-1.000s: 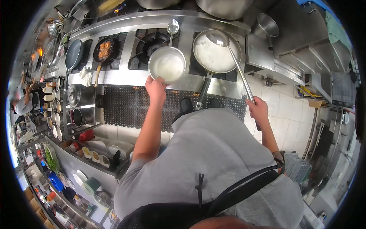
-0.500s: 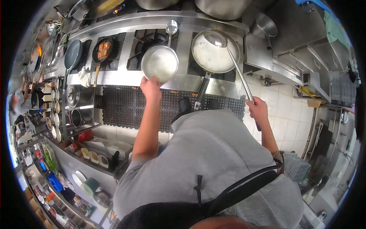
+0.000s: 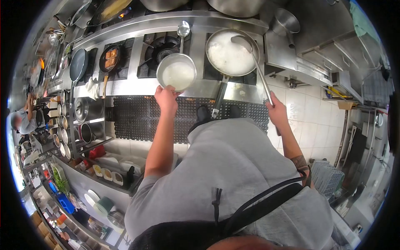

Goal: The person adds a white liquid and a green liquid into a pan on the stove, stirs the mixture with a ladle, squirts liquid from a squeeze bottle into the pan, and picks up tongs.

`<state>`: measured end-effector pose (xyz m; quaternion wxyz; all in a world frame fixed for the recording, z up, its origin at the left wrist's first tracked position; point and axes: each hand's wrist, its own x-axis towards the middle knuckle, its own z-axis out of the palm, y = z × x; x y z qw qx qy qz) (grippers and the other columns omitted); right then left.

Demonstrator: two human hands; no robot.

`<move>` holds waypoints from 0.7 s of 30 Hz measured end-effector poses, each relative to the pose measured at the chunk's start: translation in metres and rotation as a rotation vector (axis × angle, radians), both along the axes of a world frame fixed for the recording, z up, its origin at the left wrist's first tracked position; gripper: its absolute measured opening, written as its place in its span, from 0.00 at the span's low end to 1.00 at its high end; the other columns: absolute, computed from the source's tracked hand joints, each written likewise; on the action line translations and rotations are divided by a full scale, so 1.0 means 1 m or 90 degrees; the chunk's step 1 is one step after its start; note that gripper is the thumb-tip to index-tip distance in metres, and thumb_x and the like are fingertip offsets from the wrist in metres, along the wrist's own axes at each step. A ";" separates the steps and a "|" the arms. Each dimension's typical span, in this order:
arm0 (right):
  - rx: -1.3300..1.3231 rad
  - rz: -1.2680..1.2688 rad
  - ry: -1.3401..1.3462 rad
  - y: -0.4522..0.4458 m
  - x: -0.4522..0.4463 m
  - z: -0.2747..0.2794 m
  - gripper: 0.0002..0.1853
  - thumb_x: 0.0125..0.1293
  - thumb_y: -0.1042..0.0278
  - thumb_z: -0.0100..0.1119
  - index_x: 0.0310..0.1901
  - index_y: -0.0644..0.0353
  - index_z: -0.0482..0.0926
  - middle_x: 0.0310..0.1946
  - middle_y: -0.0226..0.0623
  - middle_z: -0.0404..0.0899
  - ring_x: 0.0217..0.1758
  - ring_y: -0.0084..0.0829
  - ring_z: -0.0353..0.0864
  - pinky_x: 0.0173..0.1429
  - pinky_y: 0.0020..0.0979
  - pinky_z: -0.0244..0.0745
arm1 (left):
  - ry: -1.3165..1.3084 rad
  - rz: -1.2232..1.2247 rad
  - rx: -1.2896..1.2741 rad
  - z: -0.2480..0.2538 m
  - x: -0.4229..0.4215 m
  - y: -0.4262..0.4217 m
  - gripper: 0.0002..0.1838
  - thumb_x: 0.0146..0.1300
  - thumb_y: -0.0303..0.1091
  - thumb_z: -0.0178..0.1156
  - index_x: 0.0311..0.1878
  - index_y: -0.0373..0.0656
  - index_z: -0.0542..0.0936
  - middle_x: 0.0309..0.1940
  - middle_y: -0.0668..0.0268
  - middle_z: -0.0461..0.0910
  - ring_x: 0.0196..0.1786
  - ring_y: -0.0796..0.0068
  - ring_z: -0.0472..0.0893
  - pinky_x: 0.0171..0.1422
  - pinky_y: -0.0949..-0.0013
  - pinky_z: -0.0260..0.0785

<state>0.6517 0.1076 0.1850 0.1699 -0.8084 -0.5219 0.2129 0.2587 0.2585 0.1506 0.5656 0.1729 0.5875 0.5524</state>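
Note:
My left hand (image 3: 166, 99) is closed on the near side of a round metal pot (image 3: 186, 62), fingers at its rim. White liquid lies inside the pot, which is held over the stove's front edge. In my right hand (image 3: 277, 110) is the long handle of a ladle (image 3: 263, 79). The ladle's head is partly sunk in white, frothy liquid at the right side of a frying pan (image 3: 210, 66). That pan rests on the right burner, its dark handle pointing toward me.
A large metal spoon (image 3: 183, 30) lies behind the pot, near a black burner (image 3: 162, 48). Leftward are a small pan with browned pieces (image 3: 111, 57), a grey pan (image 3: 78, 64) and a white cloth (image 3: 91, 88). A saucepan (image 3: 286, 21) stands at the right. Another person (image 3: 27, 118) is far left.
The ladle's head has dipped into the liquid and turned, at the pan's right side. My right hand has moved slightly up. The pot has shifted slightly.

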 end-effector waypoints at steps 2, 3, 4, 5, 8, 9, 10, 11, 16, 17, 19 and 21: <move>-0.166 -0.115 0.366 0.003 -0.021 0.015 0.25 0.72 0.63 0.58 0.70 0.49 0.72 0.22 0.30 0.74 0.19 0.26 0.75 0.23 0.33 0.72 | -0.013 -0.003 0.014 0.000 0.002 0.007 0.13 0.53 0.16 0.52 0.43 0.31 0.72 0.33 0.60 0.75 0.28 0.75 0.75 0.39 0.56 0.86; -0.167 -0.115 0.366 0.005 -0.026 0.018 0.25 0.72 0.63 0.58 0.70 0.49 0.72 0.22 0.30 0.74 0.19 0.26 0.75 0.23 0.33 0.72 | -0.029 -0.006 0.027 0.003 0.005 0.011 0.13 0.53 0.16 0.52 0.44 0.30 0.72 0.33 0.60 0.75 0.28 0.75 0.75 0.40 0.56 0.86; -0.195 -0.190 0.567 0.006 -0.031 0.019 0.21 0.74 0.64 0.57 0.67 0.49 0.73 0.21 0.27 0.72 0.17 0.23 0.71 0.20 0.29 0.68 | -0.007 0.005 0.043 0.007 0.006 0.015 0.13 0.53 0.17 0.52 0.44 0.29 0.72 0.33 0.60 0.75 0.28 0.75 0.74 0.41 0.55 0.87; -0.220 -0.265 0.768 0.007 -0.034 0.022 0.18 0.76 0.64 0.56 0.65 0.50 0.74 0.21 0.23 0.69 0.15 0.20 0.67 0.17 0.26 0.65 | -0.007 0.007 0.042 0.006 0.002 0.014 0.13 0.53 0.17 0.52 0.44 0.29 0.72 0.33 0.60 0.75 0.28 0.75 0.74 0.41 0.55 0.87; -0.238 -0.297 0.887 0.008 -0.037 0.032 0.15 0.77 0.64 0.56 0.62 0.51 0.73 0.21 0.22 0.68 0.15 0.17 0.65 0.17 0.25 0.64 | 0.024 -0.018 0.037 -0.004 -0.021 0.014 0.20 0.56 0.17 0.52 0.54 0.24 0.68 0.46 0.45 0.78 0.40 0.54 0.86 0.46 0.50 0.87; -0.242 -0.297 0.938 0.006 -0.037 0.034 0.16 0.77 0.64 0.56 0.62 0.51 0.73 0.21 0.22 0.68 0.15 0.17 0.65 0.17 0.24 0.64 | 0.023 -0.022 0.037 -0.008 -0.022 0.012 0.20 0.56 0.17 0.52 0.54 0.24 0.68 0.46 0.45 0.78 0.40 0.54 0.86 0.46 0.50 0.87; -0.239 -0.300 0.937 0.004 -0.038 0.037 0.16 0.77 0.64 0.56 0.62 0.51 0.73 0.21 0.22 0.68 0.15 0.17 0.65 0.17 0.24 0.64 | 0.021 -0.032 0.028 -0.013 -0.023 0.011 0.20 0.56 0.17 0.52 0.54 0.24 0.68 0.46 0.45 0.78 0.39 0.56 0.85 0.45 0.51 0.87; -0.221 -0.297 0.945 0.001 -0.041 0.044 0.17 0.77 0.64 0.56 0.63 0.50 0.71 0.22 0.22 0.67 0.15 0.16 0.64 0.16 0.23 0.63 | 0.019 -0.039 0.017 -0.014 -0.023 0.009 0.20 0.56 0.17 0.52 0.53 0.25 0.68 0.45 0.46 0.78 0.38 0.58 0.85 0.45 0.51 0.87; -0.155 -0.235 0.868 -0.002 -0.043 0.065 0.25 0.76 0.65 0.57 0.72 0.51 0.66 0.22 0.23 0.67 0.14 0.16 0.64 0.16 0.22 0.63 | -0.006 -0.052 0.018 -0.008 -0.012 0.013 0.18 0.55 0.17 0.53 0.51 0.25 0.69 0.39 0.51 0.77 0.32 0.65 0.80 0.44 0.52 0.87; -0.132 -0.221 0.793 0.000 -0.043 0.070 0.27 0.76 0.66 0.57 0.73 0.51 0.66 0.21 0.23 0.67 0.14 0.17 0.65 0.16 0.24 0.64 | 0.002 -0.032 0.030 0.003 -0.009 0.013 0.17 0.55 0.17 0.54 0.49 0.26 0.69 0.38 0.53 0.76 0.31 0.67 0.79 0.44 0.52 0.87; -0.104 -0.208 0.719 0.003 -0.042 0.073 0.28 0.75 0.67 0.57 0.74 0.51 0.66 0.20 0.23 0.67 0.15 0.17 0.66 0.16 0.25 0.65 | 0.009 -0.015 0.045 0.009 -0.008 0.013 0.16 0.55 0.17 0.54 0.48 0.26 0.69 0.37 0.54 0.75 0.30 0.68 0.78 0.43 0.52 0.87; -0.079 -0.157 0.565 0.005 -0.038 0.075 0.31 0.75 0.66 0.58 0.77 0.49 0.63 0.18 0.24 0.67 0.14 0.18 0.67 0.17 0.26 0.66 | 0.021 -0.012 0.012 0.010 -0.009 0.011 0.15 0.55 0.18 0.54 0.47 0.27 0.69 0.34 0.57 0.74 0.29 0.70 0.76 0.42 0.53 0.87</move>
